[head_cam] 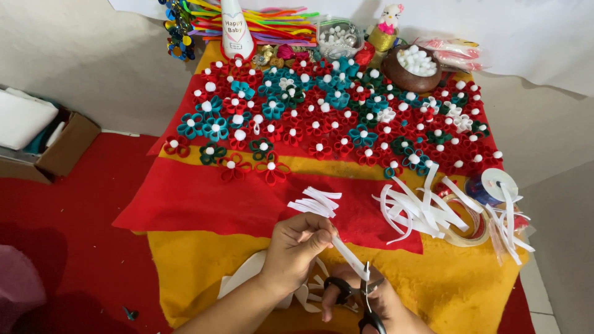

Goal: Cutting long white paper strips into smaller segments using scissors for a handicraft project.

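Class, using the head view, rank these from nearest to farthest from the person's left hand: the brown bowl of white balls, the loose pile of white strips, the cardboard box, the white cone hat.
From the left hand:
1. Pile of white strips, just to the right on the red cloth.
2. Cardboard box, far left on the floor.
3. White cone hat and brown bowl, both at the table's far edge; too close to call.

White ribbon strip (348,255), black-handled scissors (365,303), red felt cloth (204,204), yellow cloth (451,284).

Left hand (294,244) near bottom centre, forearm coming up from the bottom edge, fingers curled, thumb and forefinger pinched together. Right hand (365,303) just beside it, low at the bottom edge, partly cut off, fingers curled and closed through loops, knuckles facing up.
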